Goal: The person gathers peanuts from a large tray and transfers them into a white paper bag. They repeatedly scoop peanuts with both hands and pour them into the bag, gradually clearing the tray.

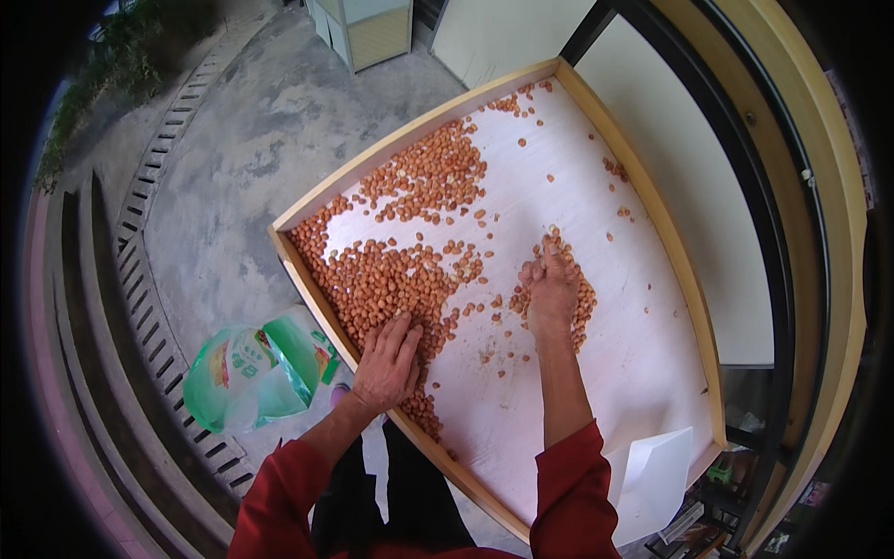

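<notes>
Reddish-skinned peanuts [391,276] are spread over a white-bottomed wooden tray [489,412], thickest along its left side. My left hand [387,363] rests palm down on the near edge of the large heap, by the tray's wooden rim, fingers stretched out and slightly apart. Nearer the tray's middle, my right hand [553,290] is on a smaller heap of peanuts [583,307]. Its index finger points away from me and the other fingers are curled; whether peanuts are inside them is hidden. Another cluster of peanuts [426,171] lies along the far left wall.
A white open-topped container [656,482] stands at the tray's near right corner. On the concrete floor [216,175] to the left sits a green and clear plastic bag [251,370], beside a slotted drain [150,318]. A black metal frame [775,279] runs along the right.
</notes>
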Available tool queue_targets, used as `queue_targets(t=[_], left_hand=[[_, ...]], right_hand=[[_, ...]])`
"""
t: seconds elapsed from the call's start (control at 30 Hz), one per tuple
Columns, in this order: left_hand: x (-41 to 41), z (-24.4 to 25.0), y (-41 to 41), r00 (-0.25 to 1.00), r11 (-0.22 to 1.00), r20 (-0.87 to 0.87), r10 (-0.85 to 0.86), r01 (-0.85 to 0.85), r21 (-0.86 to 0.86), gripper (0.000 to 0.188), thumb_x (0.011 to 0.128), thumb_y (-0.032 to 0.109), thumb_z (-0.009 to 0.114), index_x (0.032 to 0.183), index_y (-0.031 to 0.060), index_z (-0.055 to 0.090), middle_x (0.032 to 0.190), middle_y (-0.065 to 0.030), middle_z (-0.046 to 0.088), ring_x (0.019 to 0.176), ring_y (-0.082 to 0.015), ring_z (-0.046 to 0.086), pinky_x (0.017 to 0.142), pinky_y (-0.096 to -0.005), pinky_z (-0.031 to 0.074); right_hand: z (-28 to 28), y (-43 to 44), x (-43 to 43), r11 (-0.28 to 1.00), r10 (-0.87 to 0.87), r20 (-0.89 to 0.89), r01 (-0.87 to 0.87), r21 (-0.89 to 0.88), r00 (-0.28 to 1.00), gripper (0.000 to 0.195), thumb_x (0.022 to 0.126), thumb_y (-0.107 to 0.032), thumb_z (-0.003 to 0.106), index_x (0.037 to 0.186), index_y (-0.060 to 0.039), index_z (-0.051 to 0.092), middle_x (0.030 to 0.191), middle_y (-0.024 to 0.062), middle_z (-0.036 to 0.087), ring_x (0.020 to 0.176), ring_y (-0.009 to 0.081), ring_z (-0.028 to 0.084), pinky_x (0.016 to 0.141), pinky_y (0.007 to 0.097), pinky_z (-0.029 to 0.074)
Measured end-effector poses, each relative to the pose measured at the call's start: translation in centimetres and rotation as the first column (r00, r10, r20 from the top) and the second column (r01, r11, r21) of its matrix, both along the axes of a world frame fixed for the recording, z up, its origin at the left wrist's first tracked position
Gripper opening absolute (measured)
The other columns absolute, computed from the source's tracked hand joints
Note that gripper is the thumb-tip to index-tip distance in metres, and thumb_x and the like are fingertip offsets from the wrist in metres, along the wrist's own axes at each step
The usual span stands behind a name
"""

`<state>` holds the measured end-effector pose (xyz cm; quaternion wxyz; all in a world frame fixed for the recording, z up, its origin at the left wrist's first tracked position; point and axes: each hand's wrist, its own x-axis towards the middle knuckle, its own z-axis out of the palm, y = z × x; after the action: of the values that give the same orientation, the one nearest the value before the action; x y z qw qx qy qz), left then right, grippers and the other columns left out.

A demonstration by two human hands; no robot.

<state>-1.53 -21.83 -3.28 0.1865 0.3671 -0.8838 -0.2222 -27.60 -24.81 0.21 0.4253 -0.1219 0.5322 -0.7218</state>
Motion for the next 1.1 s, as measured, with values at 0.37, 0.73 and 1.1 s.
queue_targets(t=[0.37,0.73,1.1], left_hand=[[0.3,-0.4,-0.1,0.999,0.999,-0.017,0.037,-0.037,0.017,0.052,0.073,0.008,0.057,0.122,-0.0017,0.043,0.131,-0.0217,0.038,0.117,-0.0344,0.041,0.098,-0.0442,0.031],[-0.1,-0.3,-0.3,0.996,0.997,-0.044,0.075,-0.075,0.017,0.051,0.069,0.006,0.056,0.119,-0.0016,0.045,0.126,-0.0213,0.041,0.115,-0.0352,0.044,0.094,-0.0462,0.035],[-0.1,-0.3,-0.2,0.998,0.998,-0.042,0.055,-0.054,0.026,0.046,0.072,0.009,0.056,0.116,-0.0016,0.047,0.125,-0.0232,0.041,0.11,-0.0388,0.045,0.094,-0.0479,0.036]], right_hand=[[0.8,-3.9,-3.4,0.916,0.274,-0.245,-0.175,0.36,0.93,0.02,0.087,-0.022,0.06,0.081,-0.0035,0.058,0.07,0.0025,0.057,0.065,0.01,0.052,0.061,0.0256,0.047],[2.2,-5.9,-11.2,0.882,0.272,-0.432,-0.043,0.469,0.86,0.035,0.089,-0.027,0.056,0.061,-0.0083,0.047,0.056,0.0021,0.049,0.042,0.0116,0.041,0.042,0.0239,0.033],[0.0,-8.7,-15.6,0.833,0.319,-0.64,0.115,0.542,0.699,0.028,0.081,-0.02,0.057,0.084,0.007,0.06,0.078,0.0158,0.064,0.073,0.0262,0.061,0.071,0.036,0.048]])
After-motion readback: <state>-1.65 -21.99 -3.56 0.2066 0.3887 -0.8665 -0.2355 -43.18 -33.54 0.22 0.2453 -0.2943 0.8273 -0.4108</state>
